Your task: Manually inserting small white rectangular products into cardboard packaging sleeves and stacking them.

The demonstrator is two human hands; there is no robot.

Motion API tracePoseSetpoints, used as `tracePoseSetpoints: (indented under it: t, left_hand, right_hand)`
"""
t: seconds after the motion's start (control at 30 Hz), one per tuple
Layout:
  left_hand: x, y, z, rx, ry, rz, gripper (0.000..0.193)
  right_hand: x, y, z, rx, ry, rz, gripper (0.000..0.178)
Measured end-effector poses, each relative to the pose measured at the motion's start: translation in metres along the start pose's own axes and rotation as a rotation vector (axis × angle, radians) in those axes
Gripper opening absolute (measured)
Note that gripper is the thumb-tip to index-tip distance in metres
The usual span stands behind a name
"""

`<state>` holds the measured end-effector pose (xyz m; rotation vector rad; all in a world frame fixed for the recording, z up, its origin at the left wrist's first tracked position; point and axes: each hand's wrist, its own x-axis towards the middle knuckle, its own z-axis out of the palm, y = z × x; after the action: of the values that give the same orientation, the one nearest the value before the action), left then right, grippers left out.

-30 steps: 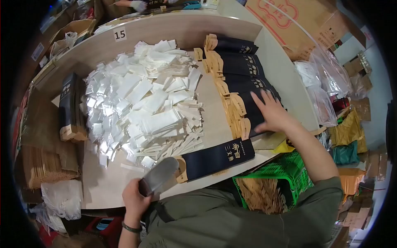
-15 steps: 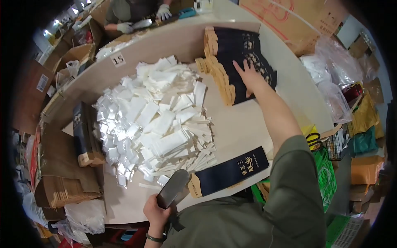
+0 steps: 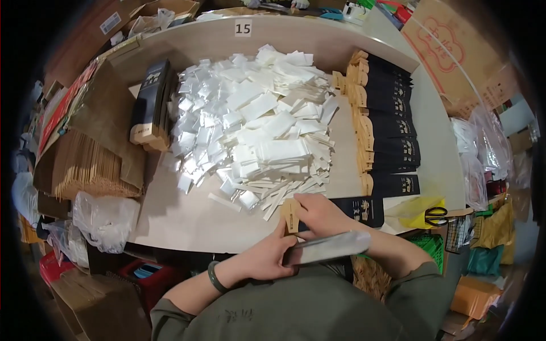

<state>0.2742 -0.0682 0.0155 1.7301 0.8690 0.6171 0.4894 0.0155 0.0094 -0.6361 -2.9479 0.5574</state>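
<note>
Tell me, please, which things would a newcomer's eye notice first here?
Probably the big heap of white and clear packets in the middle of the pale table. Next, perhaps, the row of black packages with tan ends along the table's right side. At the near edge, the left hand holds a long grey piece, and the right hand grips a black sleeve.

Black-handled scissors (image 3: 437, 216) rest by a yellow sheet (image 3: 420, 209) at the right end of the table (image 3: 182, 224), near a green basket (image 3: 432, 247). Farther right are a big cardboard box (image 3: 449, 54), clear bags (image 3: 490, 142) and an orange parcel (image 3: 475, 295); at left, a crumpled plastic bag (image 3: 105, 219).
</note>
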Motion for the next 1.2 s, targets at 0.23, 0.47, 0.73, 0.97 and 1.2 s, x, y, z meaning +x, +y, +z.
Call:
tracePoseSetpoints:
  t: [0.23,0.47,0.73,0.97,1.2]
  left_hand:
    - [-0.033,-0.034,-0.033,0.464,0.59,-0.506,0.033]
    - [-0.064,-0.052,-0.037,0.497,0.561,-0.347,0.053]
    - [-0.076,-0.047,-0.047,0.485,0.465,-0.344,0.065]
    - [-0.058,-0.029,-0.055,0.625,0.266,-0.291,0.078]
    - [-0.063,-0.082,-0.136,0.933,0.877,-0.345,0.057]
  right_hand:
    - [0.028,-0.043,-0.012,0.199,0.195,0.605,0.042]
    - [0.042,-0.038,0.01,0.193,0.066,0.692,0.024]
    - [0.042,-0.037,0.009,0.262,0.105,0.687,0.018]
    - [0.067,-0.057,0.033,0.424,0.22,0.527,0.018]
    - [0.037,0.049,-0.006,0.051,0.531,0.853,0.014]
